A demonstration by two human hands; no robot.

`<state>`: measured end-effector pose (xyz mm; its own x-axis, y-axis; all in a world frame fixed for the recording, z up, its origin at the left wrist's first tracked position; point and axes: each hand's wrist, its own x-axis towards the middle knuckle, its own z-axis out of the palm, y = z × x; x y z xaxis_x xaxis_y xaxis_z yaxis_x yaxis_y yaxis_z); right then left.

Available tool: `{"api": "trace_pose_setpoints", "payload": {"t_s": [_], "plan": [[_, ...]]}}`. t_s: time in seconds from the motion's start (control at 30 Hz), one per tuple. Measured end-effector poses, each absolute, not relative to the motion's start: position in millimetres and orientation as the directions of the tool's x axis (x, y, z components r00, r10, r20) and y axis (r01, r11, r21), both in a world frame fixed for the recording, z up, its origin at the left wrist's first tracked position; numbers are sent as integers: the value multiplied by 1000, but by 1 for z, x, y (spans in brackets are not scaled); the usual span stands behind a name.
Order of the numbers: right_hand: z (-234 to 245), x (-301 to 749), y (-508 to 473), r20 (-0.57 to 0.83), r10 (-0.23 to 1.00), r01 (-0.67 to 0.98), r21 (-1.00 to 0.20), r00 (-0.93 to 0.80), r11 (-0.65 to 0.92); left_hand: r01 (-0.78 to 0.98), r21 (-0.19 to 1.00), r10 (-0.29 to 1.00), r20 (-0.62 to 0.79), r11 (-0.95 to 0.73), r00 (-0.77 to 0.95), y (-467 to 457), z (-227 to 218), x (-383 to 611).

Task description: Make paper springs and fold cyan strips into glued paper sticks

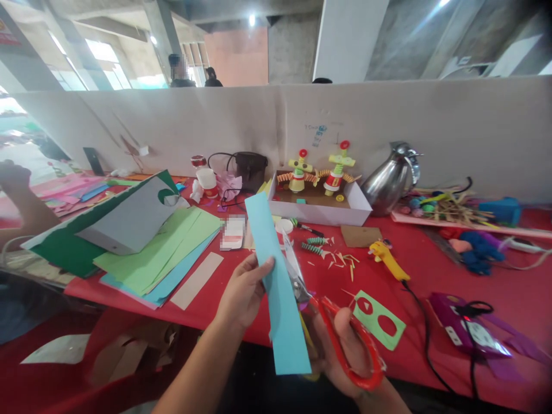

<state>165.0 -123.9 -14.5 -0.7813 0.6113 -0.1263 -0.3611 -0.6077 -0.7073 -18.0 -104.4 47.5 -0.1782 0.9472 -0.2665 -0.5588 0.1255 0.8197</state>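
Between thumb and fingers, my left hand (244,290) grips a long light-blue paper strip (282,310) that hangs upright and slightly tilted over the table's front edge. My right hand (340,339) is wrapped around the red handles of a pair of scissors (330,328). The scissors' metal blades point up and away, just behind the strip's right edge; whether they touch it I cannot tell. A piece of yellow paper (307,333) shows partly behind the strip, near my right hand.
Green paper sheets (172,244) lie left. Behind, a white box (321,213) holds two paper figures beside a steel jug (390,178). A yellow glue gun (390,261) with a cord, a green cut-out card (379,319) and a purple box (466,328) lie right. Another person's arm (21,207) shows far left.
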Motion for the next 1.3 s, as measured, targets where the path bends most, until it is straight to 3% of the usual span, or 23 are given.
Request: {"api": "trace_pose_setpoints", "payload": {"t_s": [0.17,0.27,0.6,1.0,1.1,1.23,1.3], "plan": [[-6,161,-118,-110,530,-367,-605,-841,-706,-598,795,928,-293,102,-232,-89,61,-27],[-5,159,-117,-120,546,-387,-581,-829,-716,-612,788,908,-298,61,-293,-81,64,-29],[-11,154,-113,-128,562,-373,-626,-817,-685,-554,831,911,-268,54,-314,-90,53,-27],[-8,156,-116,-21,544,-399,-657,-839,-640,-565,823,909,-275,53,-314,-88,60,-30],[-9,162,-117,-7,502,-364,-681,-865,-636,-510,859,909,-175,-47,-379,-73,63,-48],[-18,186,-119,-22,526,-363,-700,-850,-615,-219,910,810,179,-352,-558,-68,79,-81],[-21,198,-119,-62,591,-408,-665,-804,-625,-77,903,789,323,-422,-523,-76,87,-89]]}}
